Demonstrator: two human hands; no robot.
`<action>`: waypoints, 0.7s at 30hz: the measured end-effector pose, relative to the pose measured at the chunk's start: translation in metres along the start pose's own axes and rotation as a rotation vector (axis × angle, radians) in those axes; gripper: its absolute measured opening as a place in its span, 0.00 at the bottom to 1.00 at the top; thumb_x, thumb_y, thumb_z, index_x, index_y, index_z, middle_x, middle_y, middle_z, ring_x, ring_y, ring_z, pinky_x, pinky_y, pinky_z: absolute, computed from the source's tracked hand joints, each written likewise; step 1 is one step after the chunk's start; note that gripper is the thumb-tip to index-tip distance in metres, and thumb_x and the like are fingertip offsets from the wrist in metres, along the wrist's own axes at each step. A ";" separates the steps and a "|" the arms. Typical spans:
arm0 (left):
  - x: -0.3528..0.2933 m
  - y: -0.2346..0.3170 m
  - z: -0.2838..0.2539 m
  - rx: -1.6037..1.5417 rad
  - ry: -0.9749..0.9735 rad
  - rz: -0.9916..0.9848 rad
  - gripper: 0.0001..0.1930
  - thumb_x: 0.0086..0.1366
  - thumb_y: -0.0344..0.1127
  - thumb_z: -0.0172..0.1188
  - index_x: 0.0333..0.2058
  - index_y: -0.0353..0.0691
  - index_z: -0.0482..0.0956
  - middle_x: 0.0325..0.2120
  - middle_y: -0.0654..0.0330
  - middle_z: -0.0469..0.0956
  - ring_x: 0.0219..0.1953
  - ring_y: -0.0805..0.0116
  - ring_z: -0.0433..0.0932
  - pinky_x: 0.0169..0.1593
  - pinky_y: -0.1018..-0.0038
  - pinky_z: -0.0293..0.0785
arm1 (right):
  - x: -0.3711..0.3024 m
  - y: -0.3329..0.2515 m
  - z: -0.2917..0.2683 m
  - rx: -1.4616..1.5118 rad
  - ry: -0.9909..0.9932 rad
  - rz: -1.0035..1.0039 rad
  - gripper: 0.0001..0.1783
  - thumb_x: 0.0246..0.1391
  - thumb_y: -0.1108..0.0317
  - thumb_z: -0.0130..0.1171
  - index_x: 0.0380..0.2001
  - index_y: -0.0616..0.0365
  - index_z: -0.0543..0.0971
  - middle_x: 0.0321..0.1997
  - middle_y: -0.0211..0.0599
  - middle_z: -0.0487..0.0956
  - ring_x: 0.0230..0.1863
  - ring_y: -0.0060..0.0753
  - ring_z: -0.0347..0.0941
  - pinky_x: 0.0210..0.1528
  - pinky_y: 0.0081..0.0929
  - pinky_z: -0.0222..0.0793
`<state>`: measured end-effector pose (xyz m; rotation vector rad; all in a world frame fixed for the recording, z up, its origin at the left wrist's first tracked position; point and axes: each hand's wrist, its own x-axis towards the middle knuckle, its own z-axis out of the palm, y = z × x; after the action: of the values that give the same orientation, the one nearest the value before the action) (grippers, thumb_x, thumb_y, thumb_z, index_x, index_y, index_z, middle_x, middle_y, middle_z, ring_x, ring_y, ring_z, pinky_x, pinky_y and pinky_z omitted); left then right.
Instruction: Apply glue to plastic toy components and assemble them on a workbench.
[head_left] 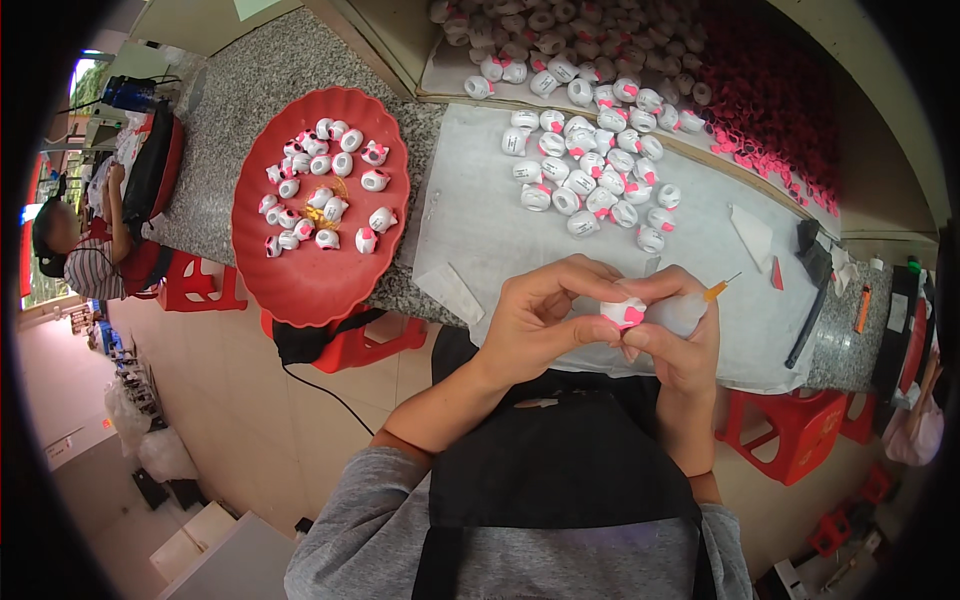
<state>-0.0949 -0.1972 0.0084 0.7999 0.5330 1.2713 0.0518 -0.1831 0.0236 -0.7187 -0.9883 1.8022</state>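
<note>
Close in front of my chest, my left hand [545, 318] pinches a small white figure head [618, 309] with a pink bow between thumb and fingers. My right hand [690, 355] meets it from the other side, its fingertips at the pink bow. A translucent squeeze bottle [682, 314] is tucked in the right palm, its orange needle tip [716, 290] pointing up and to the right. Beyond my hands, several loose white heads [590, 170], some with pink bows, lie on the white sheet [470, 230] over the table.
A scalloped red tray [258, 225] at the left holds several finished-looking heads. At the back, a bin area holds white heads and a heap of pink pieces [770, 110]. To the right lie a black-handled tool [805, 325] and an orange cutter [863, 308]. Red stools [785, 435] stand below; another person [95, 245] sits far left.
</note>
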 end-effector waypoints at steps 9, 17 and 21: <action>-0.001 0.023 -0.011 0.365 0.076 0.191 0.12 0.45 0.24 0.56 0.32 0.33 0.69 0.31 0.53 0.69 0.37 0.67 0.67 0.41 0.75 0.61 | -0.001 -0.003 0.002 -0.129 0.126 0.067 0.31 0.34 0.66 0.58 0.43 0.69 0.61 0.19 0.38 0.70 0.11 0.19 0.60 0.13 0.13 0.55; -0.003 0.073 -0.058 1.551 0.616 0.639 0.12 0.42 0.20 0.54 0.30 0.36 0.71 0.28 0.57 0.68 0.33 0.64 0.67 0.37 0.75 0.63 | 0.005 -0.012 -0.012 -0.150 0.251 -0.074 0.25 0.37 0.72 0.50 0.42 0.64 0.58 0.27 0.41 0.66 0.13 0.19 0.58 0.16 0.12 0.55; 0.022 0.037 -0.045 1.446 0.232 0.295 0.12 0.42 0.23 0.55 0.30 0.38 0.71 0.25 0.58 0.67 0.27 0.61 0.67 0.31 0.72 0.64 | -0.001 -0.014 -0.011 -0.016 0.216 -0.146 0.18 0.38 0.72 0.47 0.36 0.62 0.58 0.31 0.43 0.64 0.13 0.22 0.58 0.14 0.12 0.55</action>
<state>-0.1461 -0.1620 0.0103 1.9688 1.6328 1.1140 0.0673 -0.1766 0.0305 -0.8112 -0.8883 1.5560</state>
